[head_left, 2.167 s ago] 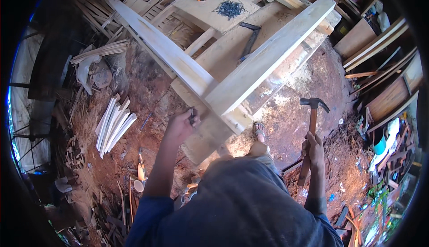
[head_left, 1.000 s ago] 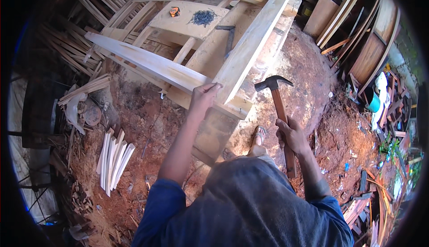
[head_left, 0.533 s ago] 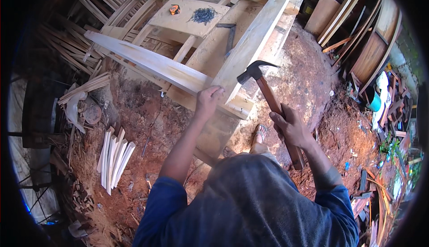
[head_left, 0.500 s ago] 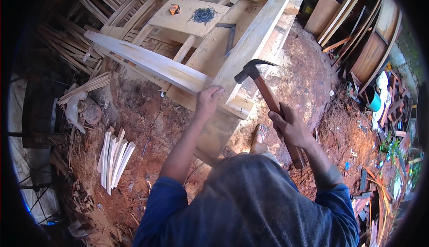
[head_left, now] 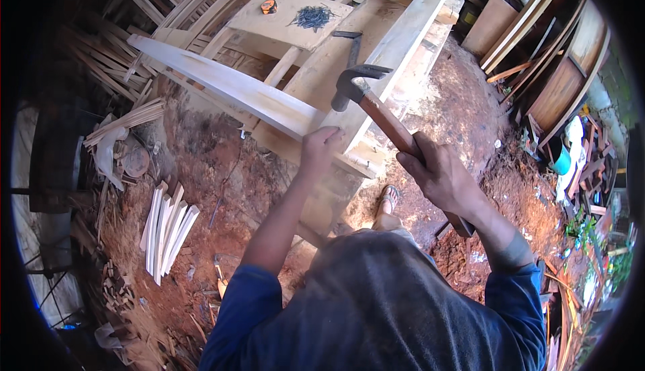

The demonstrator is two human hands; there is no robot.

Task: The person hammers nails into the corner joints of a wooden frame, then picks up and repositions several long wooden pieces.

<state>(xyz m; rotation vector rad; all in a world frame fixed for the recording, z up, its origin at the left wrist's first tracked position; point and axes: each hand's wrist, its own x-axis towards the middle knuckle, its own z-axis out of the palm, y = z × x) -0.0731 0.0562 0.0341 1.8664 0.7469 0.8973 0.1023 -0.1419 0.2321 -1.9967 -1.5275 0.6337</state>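
A claw hammer point(head_left: 392, 124) with a dark metal head and wooden handle is gripped in my right hand point(head_left: 443, 177). Its head hangs just above my left hand, over the corner where two pale boards meet. My left hand point(head_left: 318, 151) rests at that corner with fingers pinched together; whatever they hold is too small to make out. One pale board point(head_left: 228, 83) runs off to the far left, the other board point(head_left: 411, 32) to the far right. Both belong to a wooden frame on a workbench point(head_left: 379, 22).
A board in the frame bears a tape measure point(head_left: 269, 6) and a heap of dark nails point(head_left: 312, 17). Beside them lies a metal square point(head_left: 354, 47). Cut sticks point(head_left: 168, 232) lie on the earthen floor at left. Curved wooden panels point(head_left: 564, 75) lean at right, near a teal container point(head_left: 561, 161).
The hammer head has come down and left, closer to my left hand. My left hand keeps its place at the board corner. The whole view has shifted slightly.
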